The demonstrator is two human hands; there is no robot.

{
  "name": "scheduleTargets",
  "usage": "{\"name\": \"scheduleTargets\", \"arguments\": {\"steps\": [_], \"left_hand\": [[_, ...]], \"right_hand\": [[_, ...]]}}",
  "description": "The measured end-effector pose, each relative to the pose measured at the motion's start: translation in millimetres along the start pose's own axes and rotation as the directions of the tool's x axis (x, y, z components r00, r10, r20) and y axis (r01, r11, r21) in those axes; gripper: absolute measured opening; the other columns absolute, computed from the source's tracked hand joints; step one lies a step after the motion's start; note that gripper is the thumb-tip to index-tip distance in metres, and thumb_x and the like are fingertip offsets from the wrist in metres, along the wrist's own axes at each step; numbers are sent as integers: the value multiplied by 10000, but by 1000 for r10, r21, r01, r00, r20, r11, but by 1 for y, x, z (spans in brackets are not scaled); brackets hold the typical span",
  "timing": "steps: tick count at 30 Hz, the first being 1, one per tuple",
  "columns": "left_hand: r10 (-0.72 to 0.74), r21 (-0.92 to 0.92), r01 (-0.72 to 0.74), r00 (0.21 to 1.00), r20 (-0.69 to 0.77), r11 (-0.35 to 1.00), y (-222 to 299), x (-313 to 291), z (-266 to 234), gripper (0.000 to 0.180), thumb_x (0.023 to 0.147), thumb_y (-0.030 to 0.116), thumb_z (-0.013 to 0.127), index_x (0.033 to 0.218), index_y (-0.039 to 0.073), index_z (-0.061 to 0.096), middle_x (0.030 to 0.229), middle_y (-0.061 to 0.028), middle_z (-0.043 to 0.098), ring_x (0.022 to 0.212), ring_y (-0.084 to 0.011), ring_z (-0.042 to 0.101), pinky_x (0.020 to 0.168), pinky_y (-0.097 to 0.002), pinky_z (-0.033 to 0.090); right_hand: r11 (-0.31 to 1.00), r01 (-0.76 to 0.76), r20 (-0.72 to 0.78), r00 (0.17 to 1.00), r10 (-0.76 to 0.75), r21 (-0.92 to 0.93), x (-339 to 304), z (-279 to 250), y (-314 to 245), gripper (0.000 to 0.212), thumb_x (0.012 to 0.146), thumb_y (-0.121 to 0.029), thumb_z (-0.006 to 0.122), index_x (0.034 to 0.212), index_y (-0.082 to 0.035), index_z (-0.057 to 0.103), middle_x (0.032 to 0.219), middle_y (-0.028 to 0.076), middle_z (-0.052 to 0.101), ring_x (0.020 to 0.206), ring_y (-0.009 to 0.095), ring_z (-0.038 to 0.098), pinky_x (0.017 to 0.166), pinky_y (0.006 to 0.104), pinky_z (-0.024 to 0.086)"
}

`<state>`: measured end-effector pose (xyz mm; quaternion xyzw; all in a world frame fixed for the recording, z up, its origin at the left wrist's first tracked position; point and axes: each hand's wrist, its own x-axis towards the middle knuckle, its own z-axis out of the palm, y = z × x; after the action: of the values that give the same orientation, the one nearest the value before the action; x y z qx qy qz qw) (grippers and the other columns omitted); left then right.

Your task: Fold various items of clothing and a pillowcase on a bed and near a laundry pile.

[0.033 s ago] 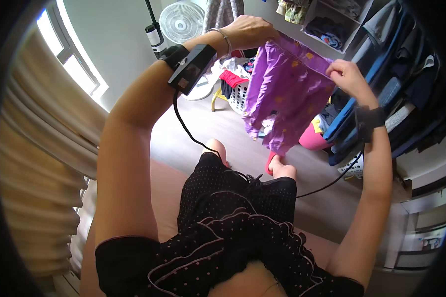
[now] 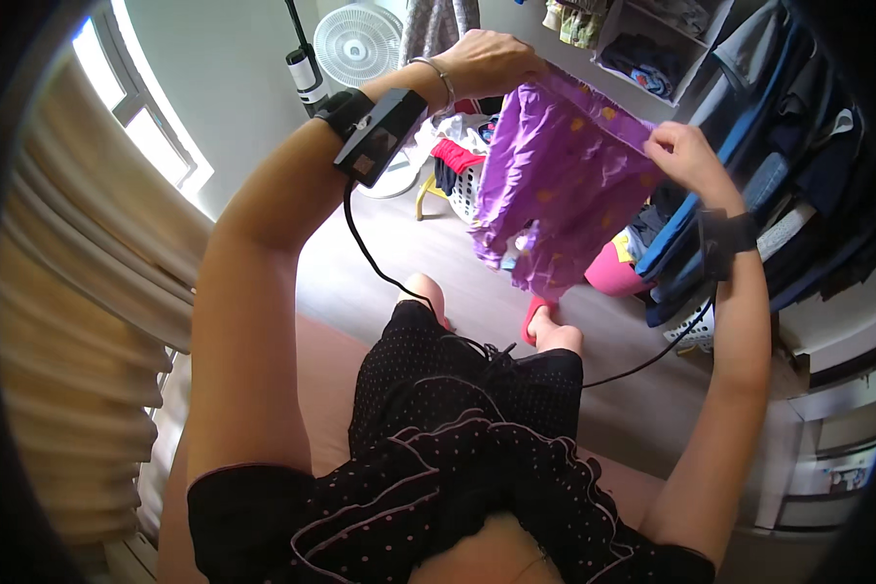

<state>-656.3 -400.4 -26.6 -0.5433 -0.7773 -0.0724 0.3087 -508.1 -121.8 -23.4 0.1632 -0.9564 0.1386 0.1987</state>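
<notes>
Gripping purple, yellow-patterned cloth garment (image 2: 565, 175) by top corners with left hand (image 2: 494, 60) and right hand (image 2: 686, 156) | dangling between both, beyond bare knees (image 2: 422, 291) | pointing hem-down toward pale-grey floor (image 2: 346, 258), long axis from top to hem

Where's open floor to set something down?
Bare floor shows between the white basket and left knee, and between the right foot and rounded pink item. Crowded: the right side with its hanging clothes, and the heaped basket. The purple cloth hides some floor.
</notes>
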Motion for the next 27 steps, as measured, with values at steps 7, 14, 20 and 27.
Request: {"name": "scheduleTargets", "arguments": {"steps": [7, 14, 20, 27], "left_hand": [[-82, 4, 82, 991, 108, 997, -5, -4, 3, 327, 784, 399, 630, 898, 97, 675, 729, -100, 632, 696, -249, 629, 617, -361, 506], [-147, -231, 189, 971, 187, 954, -12, -2, 7, 264, 784, 309, 657, 870, 61, 680, 754, -98, 652, 715, -252, 625, 648, -360, 502], [-54, -544, -12, 993, -106, 839, -11, -12, 13, 134, 794, 146, 611, 868, 58, 680, 767, -109, 656, 734, -229, 635, 711, -326, 512], [-26, -381, 78, 990, 139, 921, -1, -16, 16, 235, 728, 4, 532, 917, 67, 657, 829, -95, 665, 770, -232, 641, 705, -318, 515]], "right_hand": [[1000, -22, -84, 996, 23, 19, -4, -4, -11, 274, 748, -193, 700, 726, 61, 599, 625, 103, 549, 550, 140, 509, 527, 283, 401], [970, -170, -90, 978, 187, 172, -2, 7, -15, 180, 738, -130, 695, 801, 22, 621, 664, 77, 586, 581, 87, 524, 552, 247, 427], [995, -88, -211, 973, 97, 51, -4, 7, -25, 186, 741, -118, 686, 840, 14, 601, 719, 105, 605, 608, 158, 568, 596, 274, 450], [966, -28, -109, 994, 0, -256, -10, 9, -23, 218, 735, -125, 689, 777, 55, 575, 727, 166, 593, 687, 306, 591, 638, 338, 464]]}}
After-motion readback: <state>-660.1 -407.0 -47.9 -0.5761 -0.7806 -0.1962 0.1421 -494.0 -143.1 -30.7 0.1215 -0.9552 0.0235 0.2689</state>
